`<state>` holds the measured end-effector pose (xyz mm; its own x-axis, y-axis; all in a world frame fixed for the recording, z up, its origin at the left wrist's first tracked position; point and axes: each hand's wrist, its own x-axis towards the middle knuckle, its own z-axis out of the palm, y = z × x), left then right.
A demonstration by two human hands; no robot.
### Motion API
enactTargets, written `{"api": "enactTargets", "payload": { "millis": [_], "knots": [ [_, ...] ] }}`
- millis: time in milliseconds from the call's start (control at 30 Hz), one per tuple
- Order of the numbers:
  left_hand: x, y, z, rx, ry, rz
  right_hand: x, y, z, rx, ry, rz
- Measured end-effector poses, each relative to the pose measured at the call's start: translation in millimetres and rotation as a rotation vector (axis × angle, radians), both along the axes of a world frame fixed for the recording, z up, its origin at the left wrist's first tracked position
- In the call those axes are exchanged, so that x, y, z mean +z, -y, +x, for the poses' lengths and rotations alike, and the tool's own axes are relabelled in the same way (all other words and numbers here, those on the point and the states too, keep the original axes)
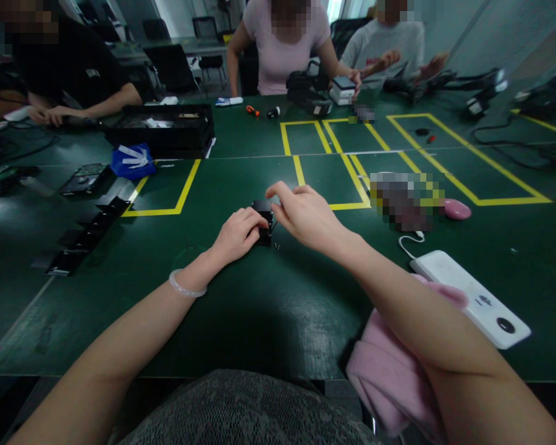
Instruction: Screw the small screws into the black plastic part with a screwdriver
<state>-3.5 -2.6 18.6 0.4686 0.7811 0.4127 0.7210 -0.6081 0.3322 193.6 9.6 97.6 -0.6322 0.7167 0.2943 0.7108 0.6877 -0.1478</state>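
1. Black, and perhaps of plastic or metal, is the small block (262, 207) – it is on the green table (241, 321), between the two hands.
2. The left hand (241, 233) has its fingers close together and bent over the block's left and near part, holding it against the table.
3. The right hand (308, 213) is curled, with thumb and forefinger near the block's right edge; I cannot tell if they pinch something.
4. I judge the block light and stiff, maybe a little slippery on smooth faces; its outer sides seem the safest hold. The tiny pieces (277, 246) just beside it could roll away easily.
5. Farther to the left stands a long black box (185, 143) – whitish items lie inside, too unclear to name. The blue packet (132, 161) before it hides any contents.
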Motion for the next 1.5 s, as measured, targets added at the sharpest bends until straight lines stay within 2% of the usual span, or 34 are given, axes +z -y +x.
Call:
{"api": "enactTargets", "payload": {
  "millis": [333,533,733,933,1167,1500],
  "knots": [
    [-1.4,-0.5,0.4,0.007,-0.007,0.005,0.0,-0.2,-0.2,-0.003,0.042,0.008],
    [-1.7,-0.8,0.2,-0.001,-0.005,0.015,-0.8,0.7,0.2,0.038,-0.024,-0.002],
    [-1.3,-0.3,0.2,-0.007,-0.002,0.025,1.8,1.4,-1.3,-0.031,0.057,-0.002],
    [-0.8,-0.3,0.1,0.001,-0.011,0.008,0.8,1.8,-0.2,0.018,0.008,-0.008],
    [-1.7,-0.7,-0.3,-0.010,-0.001,0.014,5.5,4.5,-0.9,-0.084,0.098,-0.020],
    [-1.7,-0.6,-0.1,-0.003,-0.005,0.029,1.2,0.2,0.8,0.011,0.015,-0.015]
  ]
}}
